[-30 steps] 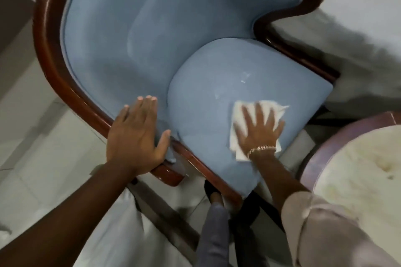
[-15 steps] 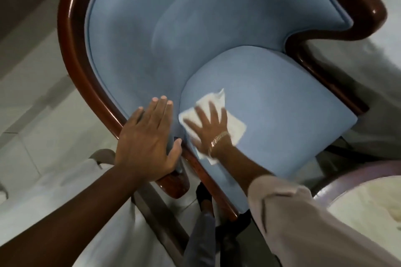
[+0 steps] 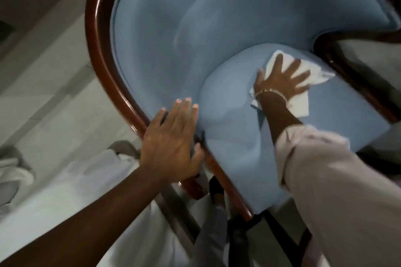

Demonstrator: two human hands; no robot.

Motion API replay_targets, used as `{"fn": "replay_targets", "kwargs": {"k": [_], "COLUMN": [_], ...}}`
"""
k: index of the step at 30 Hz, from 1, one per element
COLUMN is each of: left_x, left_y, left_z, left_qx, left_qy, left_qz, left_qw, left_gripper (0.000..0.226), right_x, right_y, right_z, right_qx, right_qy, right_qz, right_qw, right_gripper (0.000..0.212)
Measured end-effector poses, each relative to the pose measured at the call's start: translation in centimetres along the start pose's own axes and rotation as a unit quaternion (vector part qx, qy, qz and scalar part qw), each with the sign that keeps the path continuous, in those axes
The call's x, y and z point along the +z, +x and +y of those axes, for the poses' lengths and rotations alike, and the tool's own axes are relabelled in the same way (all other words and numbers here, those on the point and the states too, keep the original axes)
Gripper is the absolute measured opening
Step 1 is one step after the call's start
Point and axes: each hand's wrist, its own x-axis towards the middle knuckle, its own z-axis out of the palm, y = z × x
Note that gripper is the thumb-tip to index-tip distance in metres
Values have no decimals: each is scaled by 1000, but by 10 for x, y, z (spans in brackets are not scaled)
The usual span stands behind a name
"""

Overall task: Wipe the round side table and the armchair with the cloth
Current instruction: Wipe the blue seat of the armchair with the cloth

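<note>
Pale floor tiles [image 3: 43, 97] lie at nine o'clock of the blue armchair [image 3: 217, 39]. My left hand [image 3: 171, 147] rests flat, fingers spread, on its wooden arm rail [image 3: 102, 60]. At three o'clock my right hand [image 3: 280, 81], fingers splayed, presses the white cloth [image 3: 300, 104] onto the seat cushion [image 3: 234, 136].

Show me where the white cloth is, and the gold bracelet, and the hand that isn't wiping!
cloth [image 3: 300, 105]: head view, on the bare white corner below the wrist.
bracelet [image 3: 270, 91]: head view, on the gold links across the right wrist.
left hand [image 3: 171, 143]: head view, on the back of the hand resting at the chair's edge.
</note>
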Motion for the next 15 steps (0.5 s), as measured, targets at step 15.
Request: {"fn": "replay_targets", "kwargs": {"k": [15], "left_x": [-2], "left_y": [-1], "left_z": [0], "left_qx": [10], "left_qy": [15], "left_qz": [-10], "left_qw": [1000], "left_gripper": [83], "right_x": [-15], "right_y": [-219], "right_z": [138], "right_qx": [-413], "right_qy": [-335], "right_qz": [-251], "right_qw": [809], "right_gripper": [51]}}
